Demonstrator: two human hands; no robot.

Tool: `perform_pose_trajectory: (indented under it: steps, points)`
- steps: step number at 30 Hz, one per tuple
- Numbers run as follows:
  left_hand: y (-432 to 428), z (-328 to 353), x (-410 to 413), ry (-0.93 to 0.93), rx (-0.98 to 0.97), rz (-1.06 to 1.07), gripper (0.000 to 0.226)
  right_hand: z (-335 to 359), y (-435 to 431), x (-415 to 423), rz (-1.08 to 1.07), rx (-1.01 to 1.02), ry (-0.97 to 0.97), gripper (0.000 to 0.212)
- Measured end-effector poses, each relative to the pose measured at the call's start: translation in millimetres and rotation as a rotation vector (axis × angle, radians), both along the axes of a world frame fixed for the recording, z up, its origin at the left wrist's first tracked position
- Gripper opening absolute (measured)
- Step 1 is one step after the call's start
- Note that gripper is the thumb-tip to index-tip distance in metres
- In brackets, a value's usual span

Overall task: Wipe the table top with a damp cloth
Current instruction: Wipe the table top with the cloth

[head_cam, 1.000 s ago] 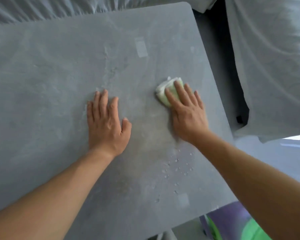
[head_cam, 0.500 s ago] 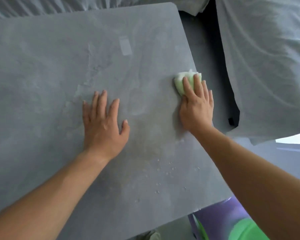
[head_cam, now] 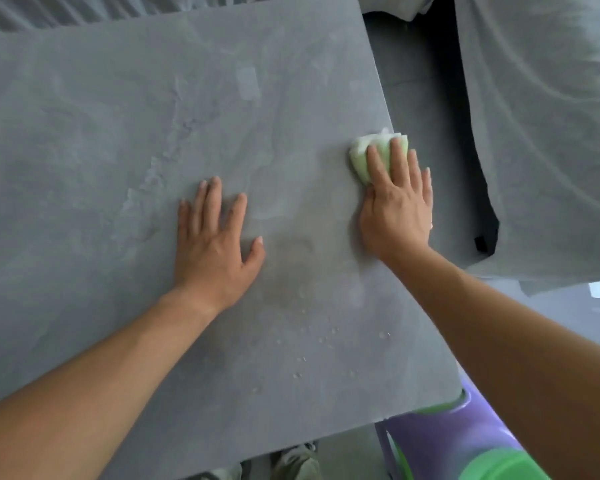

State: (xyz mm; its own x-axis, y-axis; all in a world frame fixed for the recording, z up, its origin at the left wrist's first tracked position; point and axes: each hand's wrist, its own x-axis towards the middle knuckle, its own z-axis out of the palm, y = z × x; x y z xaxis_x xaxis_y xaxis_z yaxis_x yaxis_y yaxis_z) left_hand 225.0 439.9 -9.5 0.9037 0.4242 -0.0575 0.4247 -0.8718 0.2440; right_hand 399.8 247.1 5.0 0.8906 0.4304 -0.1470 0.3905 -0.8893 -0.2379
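Pressing down with fingers stretched forward and close together, the right hand (head_cam: pixel 397 206) pins a folded cloth (head_cam: pixel 378 152) flat against the table (head_cam: pixel 118 133). A second ago this hand and the cloth were further in from the table's right edge; half a second ago they had slid outward, and now they sit right at that edge, with the little finger side of the hand over the rim. The left hand (head_cam: pixel 215 244) has kept its pose throughout: palm down, fingers spread, thumb angled out, flat on the table with nothing under it.

The cloth, pale green and white, lies under the fingertips of the right hand and sticks out ahead of them and a little toward the left hand; only its front part shows, the rest being covered by the fingers. It touches the table at the right edge, well apart from the left hand.

Between the two hands the table looks faintly darker and smeared. Nearer the body than the right hand, small water droplets (head_cam: pixel 323 337) dot the table. Beyond the right hand, off the table, grey fabric (head_cam: pixel 541 133) drapes down. Under the right forearm a purple and green plastic object (head_cam: pixel 465 441) shows below the table's near corner.
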Motion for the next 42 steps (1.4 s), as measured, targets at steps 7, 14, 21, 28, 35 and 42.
perform_pose_trajectory:
  steps: [7, 14, 21, 28, 35, 42]
  points:
    - [20, -1, -52, -0.011, 0.069, 0.109, 0.063, -1, -50, -144, 0.382, 0.07, -0.036, 0.068]
    - [23, -7, -68, 0.028, 0.065, 0.112, 0.066, -7, 43, -63, 0.044, 0.081, -0.012, 0.069]
    - [28, -4, -72, -0.044, -0.046, 0.116, 0.061, -6, 14, -173, 0.462, 0.102, -0.027, 0.071]
    - [34, -5, -74, -0.123, -0.149, 0.106, 0.065, -7, 102, -115, 0.258, 0.112, -0.014, 0.068]
    - [35, -5, -79, -0.2, -0.189, 0.102, 0.062, 0, 18, -196, 0.611, 0.086, -0.002, 0.068]
    - [27, 1, -88, -0.136, -0.073, 0.004, 0.057, -9, 67, -163, 0.212, 0.071, -0.033, 0.069]
